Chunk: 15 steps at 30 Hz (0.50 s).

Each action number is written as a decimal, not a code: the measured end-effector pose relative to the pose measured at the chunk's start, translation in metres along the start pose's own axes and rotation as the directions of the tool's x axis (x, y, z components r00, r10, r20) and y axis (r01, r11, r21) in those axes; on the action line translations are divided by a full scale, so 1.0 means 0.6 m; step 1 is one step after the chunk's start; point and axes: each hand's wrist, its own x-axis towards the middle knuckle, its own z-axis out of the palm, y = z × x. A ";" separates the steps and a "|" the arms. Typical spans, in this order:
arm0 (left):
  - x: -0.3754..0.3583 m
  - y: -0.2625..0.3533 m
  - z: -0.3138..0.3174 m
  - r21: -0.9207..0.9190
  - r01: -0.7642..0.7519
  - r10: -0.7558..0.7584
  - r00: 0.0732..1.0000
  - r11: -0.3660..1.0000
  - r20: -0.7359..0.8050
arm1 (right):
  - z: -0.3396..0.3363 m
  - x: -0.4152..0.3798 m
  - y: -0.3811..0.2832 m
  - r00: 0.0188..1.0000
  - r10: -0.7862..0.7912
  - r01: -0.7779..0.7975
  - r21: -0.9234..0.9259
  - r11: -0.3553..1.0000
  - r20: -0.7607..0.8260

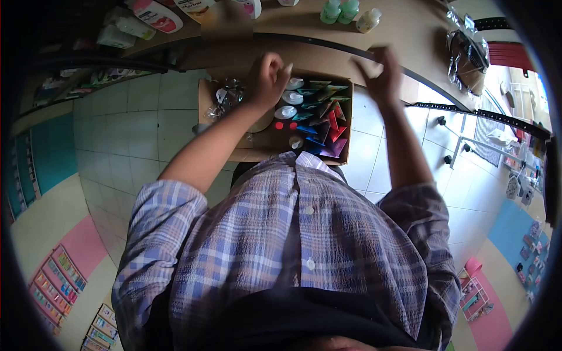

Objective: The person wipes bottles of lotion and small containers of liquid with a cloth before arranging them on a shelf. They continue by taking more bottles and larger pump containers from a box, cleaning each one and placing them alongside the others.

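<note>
My left hand [269, 83] is raised over an open cardboard box [350, 120], in front of the shelf edge. Its fingers are loosely curled with the thumb apart, and I see nothing in them. My right hand [384, 76], slightly blurred, hovers at the shelf's front edge, thumb and fingers spread, holding nothing visible. White-topped containers [285, 112] stand in a row in the box beside colourful packets [335, 126]. Two red round caps [286, 126] and clear plastic-wrapped items [229, 96] also lie there. My left forearm hides part of the box.
On the wooden shelf [410, 52] stand green bottles [339, 11], a pale yellow bottle [369, 20], pink-and-white packs [157, 16] and a plastic-wrapped dark item [468, 58]. A blurred brown shape [227, 23] is at its front. A wheeled metal rack [462, 137] stands right.
</note>
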 end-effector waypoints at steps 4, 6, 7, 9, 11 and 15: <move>-0.199 -0.167 0.031 0.229 0.336 -0.379 0.907 0.914 0.182 | 0.104 -0.185 -0.088 0.784 0.022 -0.128 0.128 0.983 0.621; -0.235 -0.166 0.037 0.370 0.417 -0.531 0.795 0.830 0.295 | 0.185 -0.273 -0.109 0.693 -0.052 -0.054 0.124 0.991 0.719; -0.264 -0.182 0.050 0.384 0.404 -0.529 0.787 0.830 0.316 | 0.213 -0.310 -0.116 0.652 -0.154 0.036 0.173 0.984 0.742; -0.277 -0.172 0.063 0.394 0.370 -0.516 0.768 0.841 0.380 | 0.263 -0.366 -0.135 0.635 0.005 -0.103 0.079 0.992 0.772; -0.275 -0.176 0.082 0.399 0.325 -0.488 0.760 0.858 0.430 | 0.290 -0.385 -0.134 0.611 0.153 -0.219 -0.019 0.975 0.777; -0.287 -0.209 0.089 0.338 0.434 -0.550 0.659 0.835 0.512 | 0.332 -0.408 -0.105 0.573 -0.031 0.291 -0.168 0.942 0.819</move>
